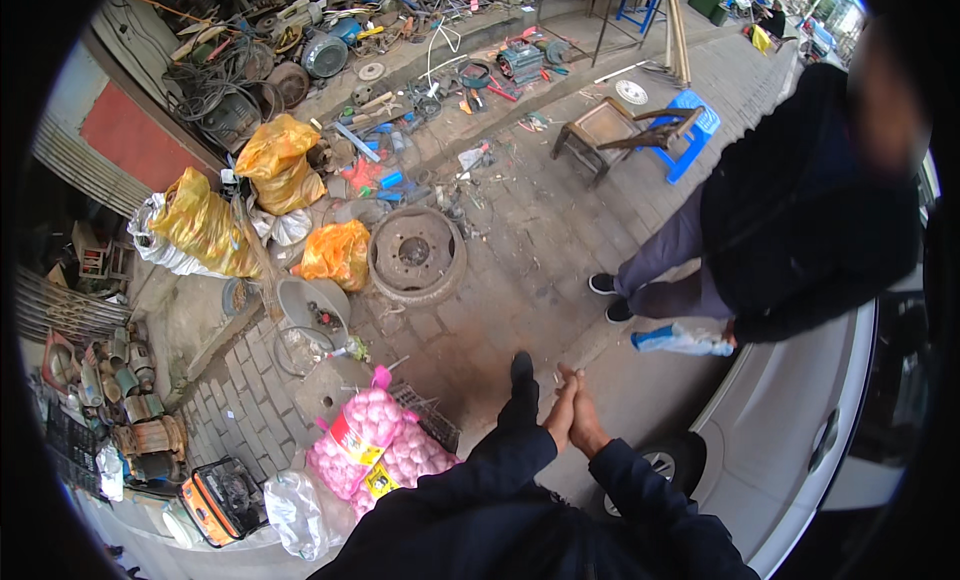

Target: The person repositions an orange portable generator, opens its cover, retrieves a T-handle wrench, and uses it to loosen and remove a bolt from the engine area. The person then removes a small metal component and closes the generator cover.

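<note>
My left hand (562, 410) and my right hand (588, 425) meet in front of my body, pressed against each other with the fingers stretched forward. I see nothing held in either one; the space between the palms is hidden. Dark sleeves cover both forearms. Left of my hands, my dark shoe (522, 366) rests on the pavement. Pink mesh sacks of garlic (410, 458) lie beside my left arm, next to a dark plastic crate (430, 420).
A person (790, 220) at the right carries a blue-and-white package (680, 340) beside a white car (790, 420). Ahead lie a wheel rim (416, 252), a grey bucket (313, 310), orange bags (335, 255) and a wooden chair (605, 130). Scrap (325, 55) is heaped farther back.
</note>
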The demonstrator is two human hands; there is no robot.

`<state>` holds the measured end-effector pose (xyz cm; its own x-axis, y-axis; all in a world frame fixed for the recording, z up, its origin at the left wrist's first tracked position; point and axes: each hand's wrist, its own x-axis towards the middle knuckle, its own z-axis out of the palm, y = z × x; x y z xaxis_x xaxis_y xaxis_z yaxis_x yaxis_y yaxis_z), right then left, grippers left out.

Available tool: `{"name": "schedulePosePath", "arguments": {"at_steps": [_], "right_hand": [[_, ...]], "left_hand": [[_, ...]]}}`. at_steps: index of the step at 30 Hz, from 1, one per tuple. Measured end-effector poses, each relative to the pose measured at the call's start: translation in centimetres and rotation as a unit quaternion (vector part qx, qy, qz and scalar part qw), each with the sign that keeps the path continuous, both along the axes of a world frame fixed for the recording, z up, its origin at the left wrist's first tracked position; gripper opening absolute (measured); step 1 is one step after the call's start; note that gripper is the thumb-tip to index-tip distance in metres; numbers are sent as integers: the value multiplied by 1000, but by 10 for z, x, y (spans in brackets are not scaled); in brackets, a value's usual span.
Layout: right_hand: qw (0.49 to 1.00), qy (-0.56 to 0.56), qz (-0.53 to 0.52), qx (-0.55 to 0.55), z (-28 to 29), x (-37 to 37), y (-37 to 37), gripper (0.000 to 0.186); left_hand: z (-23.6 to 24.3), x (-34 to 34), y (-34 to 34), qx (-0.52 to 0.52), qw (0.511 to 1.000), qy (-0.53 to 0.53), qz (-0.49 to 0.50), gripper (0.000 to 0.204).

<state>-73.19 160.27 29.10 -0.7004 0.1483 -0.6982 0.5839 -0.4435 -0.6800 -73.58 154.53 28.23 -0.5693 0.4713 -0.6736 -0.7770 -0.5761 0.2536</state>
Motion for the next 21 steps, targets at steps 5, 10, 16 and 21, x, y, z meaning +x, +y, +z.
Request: {"name": "schedulePosePath", "arguments": {"at_steps": [5, 10, 16, 21], "right_hand": [[991, 2, 104, 80, 51, -109, 11, 73], [984, 30, 137, 111, 91, -211, 51, 72], [993, 61, 97, 35, 103, -339, 104, 73], [989, -19, 108, 95, 94, -463, 107, 73]], "left_hand": [[10, -124, 10, 6, 994, 78, -79, 72], [81, -208, 53, -38, 999, 8, 2, 69], [148, -324, 91, -102, 995, 21, 5, 69], [70, -461, 120, -23, 999, 38, 1, 69]]}}
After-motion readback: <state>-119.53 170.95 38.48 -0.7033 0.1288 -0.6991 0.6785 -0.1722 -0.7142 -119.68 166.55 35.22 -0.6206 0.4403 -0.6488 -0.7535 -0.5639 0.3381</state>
